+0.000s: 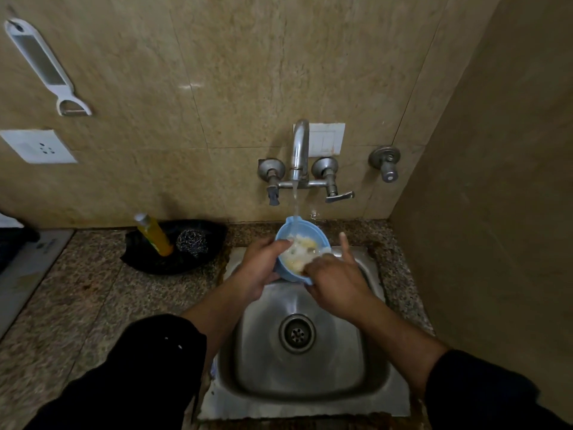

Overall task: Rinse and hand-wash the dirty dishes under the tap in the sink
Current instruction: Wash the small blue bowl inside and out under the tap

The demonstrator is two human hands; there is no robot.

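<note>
A light blue bowl (313, 232) with yellowish-white residue and foam inside is held over the steel sink (297, 395), right under the running stream from the wall tap (300, 150). My left hand (262, 265) grips the bowl's left rim, thumb over the edge. On the other side, my right hand (333, 279) reaches its fingers into the bowl and rubs the inside, with the thumb sticking up. The fingertips are hidden by foam and blur.
A black tray (204, 231) on the granite counter (77, 305) left of the sink holds a yellow soap bottle (154, 234) and a steel scrubber (192, 242). A peeler (46, 68) and a socket (38, 146) are on the wall. A side wall stands close on the right.
</note>
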